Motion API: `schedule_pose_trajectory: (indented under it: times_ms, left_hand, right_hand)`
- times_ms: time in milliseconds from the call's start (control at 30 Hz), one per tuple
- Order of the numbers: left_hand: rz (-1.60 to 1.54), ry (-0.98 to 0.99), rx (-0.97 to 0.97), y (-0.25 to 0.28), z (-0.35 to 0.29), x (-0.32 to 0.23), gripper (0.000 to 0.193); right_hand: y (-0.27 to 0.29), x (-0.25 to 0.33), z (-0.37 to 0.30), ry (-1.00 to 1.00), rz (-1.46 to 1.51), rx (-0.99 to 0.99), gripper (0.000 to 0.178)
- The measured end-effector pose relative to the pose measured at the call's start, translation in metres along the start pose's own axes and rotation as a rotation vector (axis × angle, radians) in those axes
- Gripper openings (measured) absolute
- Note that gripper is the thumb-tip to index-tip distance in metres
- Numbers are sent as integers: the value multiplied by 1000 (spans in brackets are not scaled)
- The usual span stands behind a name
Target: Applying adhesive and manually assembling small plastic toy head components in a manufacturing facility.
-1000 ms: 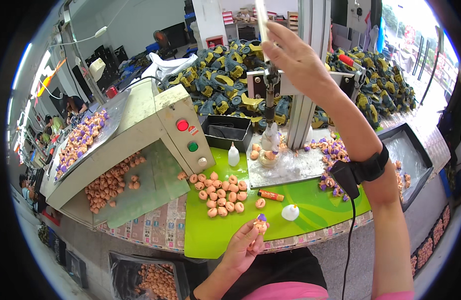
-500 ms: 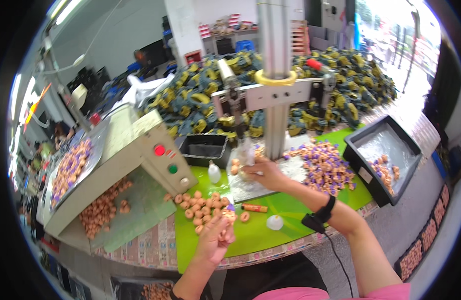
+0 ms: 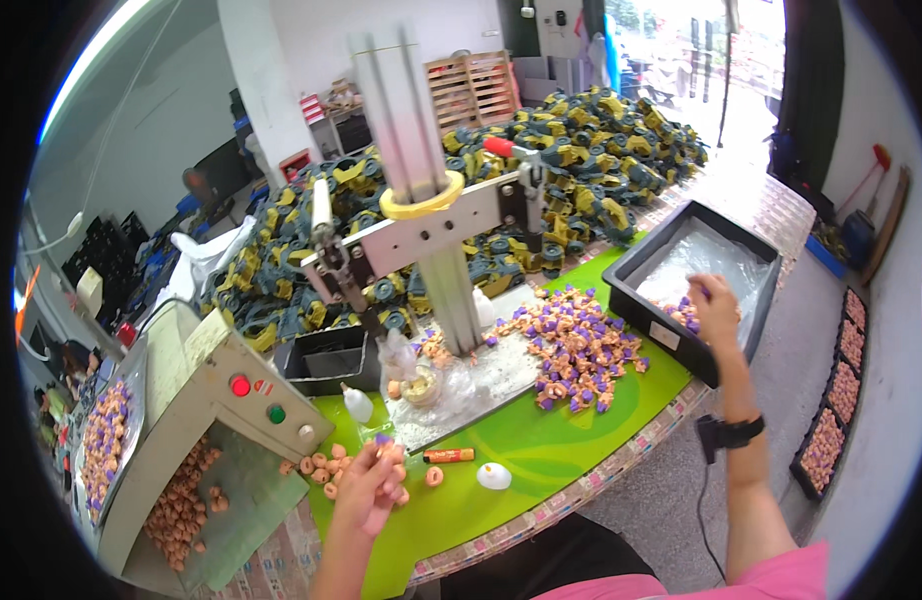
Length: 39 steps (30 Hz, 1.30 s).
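My left hand [image 3: 366, 492] is closed around a small peach-coloured plastic toy part with a purple piece [image 3: 384, 443], above the near left of the green mat [image 3: 471, 520]. Beside it lie several round peach parts [image 3: 326, 468]. My right hand [image 3: 716, 305] is over the black tray [image 3: 689, 362] at the right, its fingers curled; whatever they hold, if anything, is hidden. Inside the tray, peach-and-purple parts [image 3: 681, 314] rest on clear plastic. A heap of similar parts [image 3: 581, 355] covers the mat between the tray and the press [image 3: 446, 290].
An orange glue-stick-like tube [image 3: 449, 455] and white dropper bottles [image 3: 494, 476] [image 3: 358, 404] lie or stand on the mat. At left is a cream machine [image 3: 211, 400] with red and green buttons. A black bin [image 3: 326, 362] stands behind. Yellow-and-grey toy vehicles [image 3: 581, 150] pile up at the back.
My right hand has moved from beside the press to over the black tray on the right. The view has turned rightward. My left hand still holds a peach-and-purple part.
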State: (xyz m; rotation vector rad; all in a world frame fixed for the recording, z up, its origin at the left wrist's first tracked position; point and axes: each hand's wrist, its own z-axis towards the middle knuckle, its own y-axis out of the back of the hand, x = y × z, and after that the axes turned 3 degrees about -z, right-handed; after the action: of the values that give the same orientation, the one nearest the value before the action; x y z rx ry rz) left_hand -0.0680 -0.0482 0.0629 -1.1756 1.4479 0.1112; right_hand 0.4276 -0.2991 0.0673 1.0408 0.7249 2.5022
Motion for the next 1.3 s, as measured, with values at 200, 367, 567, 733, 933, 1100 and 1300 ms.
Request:
schedule_pose_trajectory:
  times_ms: [200, 367, 567, 733, 933, 1100, 1300]
  left_hand:
    - [238, -3, -106, -16, 71, -2, 23]
    - [518, -311, -279, -19, 109, 12, 26]
    - [644, -568, -263, 5, 148, 39, 20]
    - [698, -704, -219, 16, 150, 41, 23]
    - [1068, -814, -263, 0, 139, 33, 30]
    - [943, -803, -257, -10, 136, 35, 21]
    - [885, -866, -282, 7, 147, 44, 16]
  right_hand:
    - [18, -52, 2, -11, -98, 196, 20]
    - [3, 78, -16, 275, 123, 307, 19]
    - [-19, 186, -56, 481, 393, 613, 15]
    - [-38, 255, -65, 652, 517, 745, 20]
    - [-63, 364, -26, 963, 524, 12, 38]
    - [-96, 424, 18, 646, 493, 253, 62]
    - [-61, 442, 29, 283, 1117, 610, 83]
